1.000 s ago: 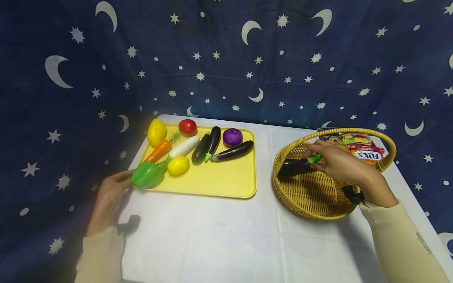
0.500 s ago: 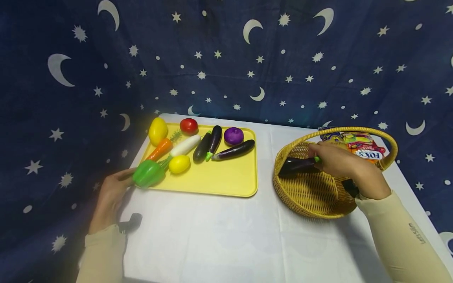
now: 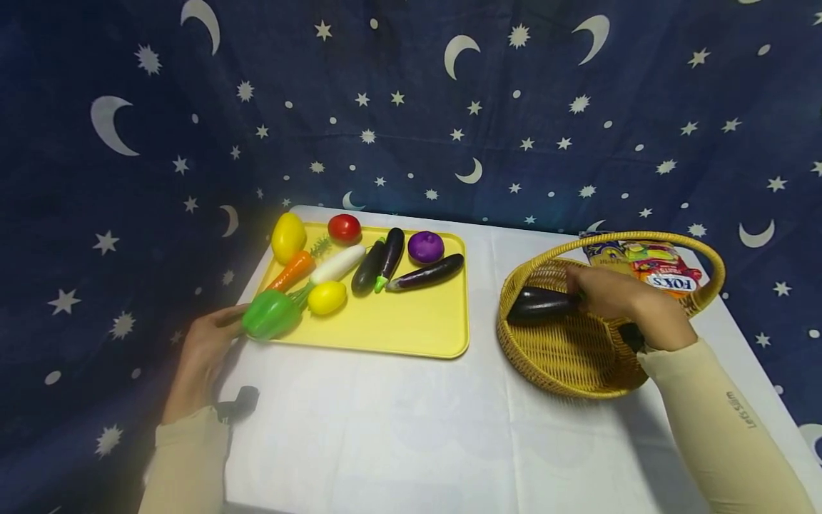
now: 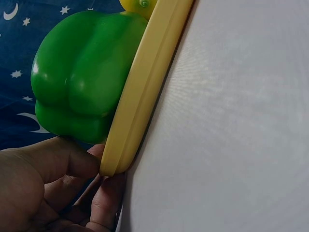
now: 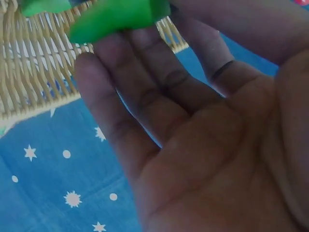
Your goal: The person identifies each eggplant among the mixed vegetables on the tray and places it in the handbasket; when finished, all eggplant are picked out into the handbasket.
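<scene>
At the near left corner of the yellow tray (image 3: 398, 325), my left hand (image 3: 207, 346) pinches the edge, thumb on top and fingers beneath, as the left wrist view shows. Right beside the thumb lies a green bell pepper (image 4: 82, 77). Over on the right, my right hand (image 3: 606, 291) reaches into a wicker basket (image 3: 581, 350) and grips a dark eggplant (image 3: 539, 303) by its stem end. Its green cap (image 5: 120, 19) shows at the fingertips in the right wrist view; in the head view the hand covers that end. The eggplant lies sideways against the basket's left wall.
The tray also bears a carrot (image 3: 294, 270), white radish (image 3: 337, 264), lemon (image 3: 327, 298), tomato (image 3: 344, 229), purple onion (image 3: 426, 248), yellow mango-like fruit (image 3: 287, 238) and dark eggplants (image 3: 427, 273). Candy bags (image 3: 668, 275) lie behind the basket, whose handle (image 3: 642, 235) arches overhead.
My right hand has turned and lowered slightly over the eggplant, so its green cap, visible earlier, is now hidden in the head view. The left hand keeps its place at the tray.
</scene>
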The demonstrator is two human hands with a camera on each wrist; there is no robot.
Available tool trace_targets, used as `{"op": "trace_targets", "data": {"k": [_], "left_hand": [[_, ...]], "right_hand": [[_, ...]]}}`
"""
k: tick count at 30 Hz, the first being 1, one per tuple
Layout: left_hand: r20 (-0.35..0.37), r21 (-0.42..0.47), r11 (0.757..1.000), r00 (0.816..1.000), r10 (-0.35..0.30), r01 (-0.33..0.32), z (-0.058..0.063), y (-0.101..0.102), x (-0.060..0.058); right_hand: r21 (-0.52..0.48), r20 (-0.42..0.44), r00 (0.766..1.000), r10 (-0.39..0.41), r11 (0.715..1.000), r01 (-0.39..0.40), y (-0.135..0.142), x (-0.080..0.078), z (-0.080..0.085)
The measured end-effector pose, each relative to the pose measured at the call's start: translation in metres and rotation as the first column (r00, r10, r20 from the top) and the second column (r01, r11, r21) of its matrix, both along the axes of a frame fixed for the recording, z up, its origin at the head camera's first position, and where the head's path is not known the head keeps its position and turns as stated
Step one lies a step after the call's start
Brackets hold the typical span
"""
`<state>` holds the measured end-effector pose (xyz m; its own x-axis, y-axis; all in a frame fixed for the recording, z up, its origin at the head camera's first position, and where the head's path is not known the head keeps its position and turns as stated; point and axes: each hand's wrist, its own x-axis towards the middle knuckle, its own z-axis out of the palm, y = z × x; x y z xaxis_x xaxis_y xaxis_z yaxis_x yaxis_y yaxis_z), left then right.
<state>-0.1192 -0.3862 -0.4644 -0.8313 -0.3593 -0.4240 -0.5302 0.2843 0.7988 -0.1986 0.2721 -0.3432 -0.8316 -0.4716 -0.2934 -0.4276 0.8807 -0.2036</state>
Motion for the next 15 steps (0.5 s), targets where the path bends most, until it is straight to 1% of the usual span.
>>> {"op": "trace_targets", "data": {"k": [3, 7, 11, 15], "left_hand": [[0.012, -0.001, 1.0, 1.0, 0.008, -0.008, 0.001, 0.001, 0.0], [0.023, -0.009, 1.0, 1.0, 0.016, -0.016, 0.001, 0.001, 0.0], [0.012, -0.004, 1.0, 1.0, 0.016, -0.016, 0.001, 0.0, -0.001], [0.011, -0.004, 1.0, 1.0, 0.023, -0.023, 0.001, 0.0, -0.001]], "right_hand": [[0.01, 0.034, 0.999, -0.005, 1.0, 0.005, 0.001, 0.0, -0.003], [0.007, 0.06, 0.998, -0.001, 1.0, 0.001, 0.002, 0.0, -0.006], [0.009, 0.067, 0.998, 0.006, 1.0, -0.007, 0.003, 0.0, -0.011], [0.035, 0.065, 0.998, 0.02, 0.999, -0.023, 0.003, -0.002, -0.018]]}}
